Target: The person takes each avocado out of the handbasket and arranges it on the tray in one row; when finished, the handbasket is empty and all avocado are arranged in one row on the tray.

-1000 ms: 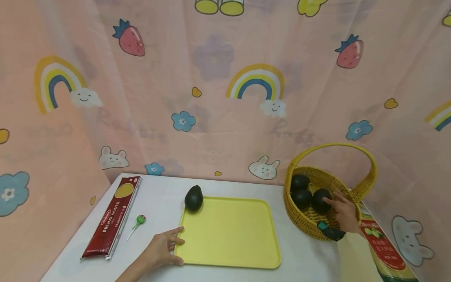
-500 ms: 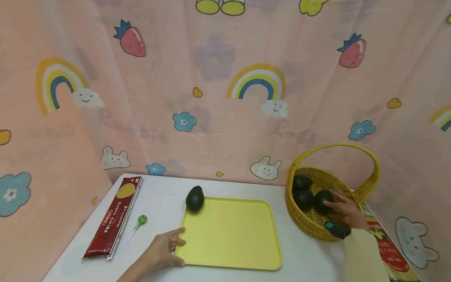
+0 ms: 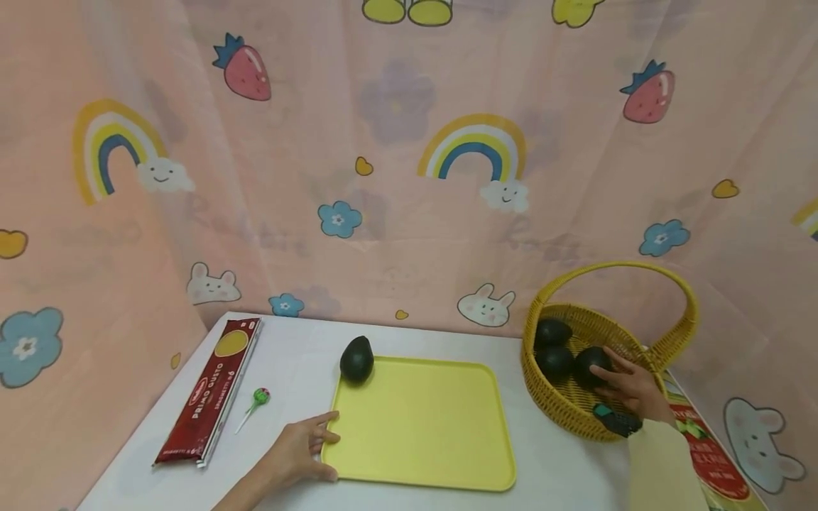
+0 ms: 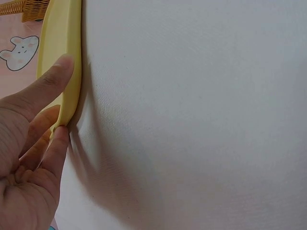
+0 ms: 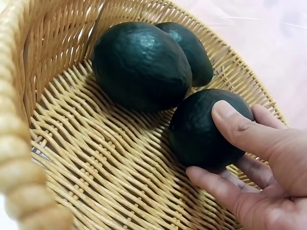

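Inside the yellow wicker basket [image 3: 554,399], my right hand [image 3: 629,387] holds a dark avocado [image 5: 204,129], thumb on its upper side and fingers reaching around below. The avocado is low, close over the woven bottom. Two more avocados [image 5: 141,66] lie beside it, one partly hidden behind the other in the right wrist view. My left hand [image 3: 295,452] grips the near left corner of a yellow tray [image 3: 422,426], with the thumb on its rim [image 4: 74,57] and fingertips at the corner. Another avocado [image 3: 356,360] rests at the tray's far left corner.
Left of the tray lie a green lollipop [image 3: 258,399] and a red spaghetti pack [image 3: 211,394]. A red and green package [image 3: 709,454] lies at the right, partly behind my sleeve. A patterned pink cloth [image 3: 396,270] hangs behind the white table [image 3: 300,341].
My right hand has shifted slightly and its fingers now sit further around the avocado in the basket. The left hand stays on the tray. The head view has drifted a little.
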Demonstrator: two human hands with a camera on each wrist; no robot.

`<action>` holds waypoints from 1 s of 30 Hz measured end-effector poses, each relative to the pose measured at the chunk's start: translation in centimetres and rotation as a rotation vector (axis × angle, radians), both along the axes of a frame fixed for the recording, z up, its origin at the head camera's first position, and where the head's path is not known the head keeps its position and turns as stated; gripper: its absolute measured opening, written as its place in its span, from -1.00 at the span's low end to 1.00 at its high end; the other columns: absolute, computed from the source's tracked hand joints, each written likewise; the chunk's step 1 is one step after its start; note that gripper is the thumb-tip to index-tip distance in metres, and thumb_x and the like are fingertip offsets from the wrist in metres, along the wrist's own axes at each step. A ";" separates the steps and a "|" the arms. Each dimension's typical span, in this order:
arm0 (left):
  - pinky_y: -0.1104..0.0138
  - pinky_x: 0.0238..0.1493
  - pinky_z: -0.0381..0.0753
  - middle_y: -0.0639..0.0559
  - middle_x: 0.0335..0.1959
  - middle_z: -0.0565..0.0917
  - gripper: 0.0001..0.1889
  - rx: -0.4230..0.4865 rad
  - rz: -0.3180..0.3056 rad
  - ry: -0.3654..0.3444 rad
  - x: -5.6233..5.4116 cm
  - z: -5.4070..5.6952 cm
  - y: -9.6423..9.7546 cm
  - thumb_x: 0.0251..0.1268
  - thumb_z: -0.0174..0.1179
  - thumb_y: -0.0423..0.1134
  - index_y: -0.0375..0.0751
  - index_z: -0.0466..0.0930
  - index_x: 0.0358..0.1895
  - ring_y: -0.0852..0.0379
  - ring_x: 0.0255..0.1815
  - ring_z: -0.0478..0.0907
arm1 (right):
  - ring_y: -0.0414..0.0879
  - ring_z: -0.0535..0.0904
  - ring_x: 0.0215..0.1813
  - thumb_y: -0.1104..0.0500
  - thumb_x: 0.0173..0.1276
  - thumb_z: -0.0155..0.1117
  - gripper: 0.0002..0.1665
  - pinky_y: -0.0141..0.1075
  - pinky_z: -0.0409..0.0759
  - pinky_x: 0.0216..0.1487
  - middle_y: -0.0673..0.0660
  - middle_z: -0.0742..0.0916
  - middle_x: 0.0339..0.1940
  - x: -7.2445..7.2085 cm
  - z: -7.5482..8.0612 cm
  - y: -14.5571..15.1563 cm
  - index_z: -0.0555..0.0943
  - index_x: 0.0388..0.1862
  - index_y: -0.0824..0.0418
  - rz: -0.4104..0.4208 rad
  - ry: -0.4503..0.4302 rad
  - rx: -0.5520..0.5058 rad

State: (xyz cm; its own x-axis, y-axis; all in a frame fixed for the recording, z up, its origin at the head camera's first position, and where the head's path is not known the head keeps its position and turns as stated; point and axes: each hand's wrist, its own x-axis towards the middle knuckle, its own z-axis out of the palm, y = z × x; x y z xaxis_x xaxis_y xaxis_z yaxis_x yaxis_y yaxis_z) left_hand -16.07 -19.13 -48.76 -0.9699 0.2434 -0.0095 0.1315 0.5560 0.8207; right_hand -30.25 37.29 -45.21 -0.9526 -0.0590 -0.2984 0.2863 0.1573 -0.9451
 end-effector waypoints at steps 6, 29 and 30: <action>0.33 -0.06 0.68 -0.33 0.26 0.45 -0.42 -0.021 0.003 0.013 0.0 0.0 0.1 -0.46 0.62 -0.29 -0.40 0.68 -0.16 -0.28 0.10 0.54 | -0.35 0.65 -0.30 0.03 0.37 0.25 0.04 -0.50 0.67 -0.30 0.32 -0.26 0.51 0.1 0.2 0.1 -0.23 0.52 0.14 -0.049 -0.001 0.027; 0.34 -0.08 0.69 -0.36 0.26 0.43 -0.46 -0.041 -0.010 0.021 0.3 0.2 0.1 -0.42 0.61 -0.28 -0.41 0.69 -0.20 -0.35 0.13 0.48 | -0.50 0.56 -0.28 0.21 0.29 0.33 -0.03 -0.37 0.70 -0.05 0.26 -0.30 0.50 1.1 0.7 -0.2 -0.06 0.49 0.08 -0.079 0.093 -0.145; 0.35 -0.08 0.69 -0.36 0.26 0.43 -0.46 -0.042 -0.010 0.022 0.3 0.2 0.1 -0.43 0.62 -0.28 -0.41 0.69 -0.20 -0.36 0.14 0.47 | -0.49 0.56 -0.28 0.21 0.29 0.32 -0.05 -0.37 0.70 -0.06 0.29 -0.29 0.51 1.2 0.7 -0.2 -0.04 0.49 0.06 -0.077 0.103 -0.141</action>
State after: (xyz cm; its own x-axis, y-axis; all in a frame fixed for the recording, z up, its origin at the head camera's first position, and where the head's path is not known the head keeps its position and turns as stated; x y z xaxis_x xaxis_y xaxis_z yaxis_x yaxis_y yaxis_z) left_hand -15.78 -19.05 -48.56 -0.9675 0.2530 0.0012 0.1549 0.5888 0.7933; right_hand -29.09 37.09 -44.53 -0.9810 -0.0194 -0.1928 0.1928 0.0029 -0.9812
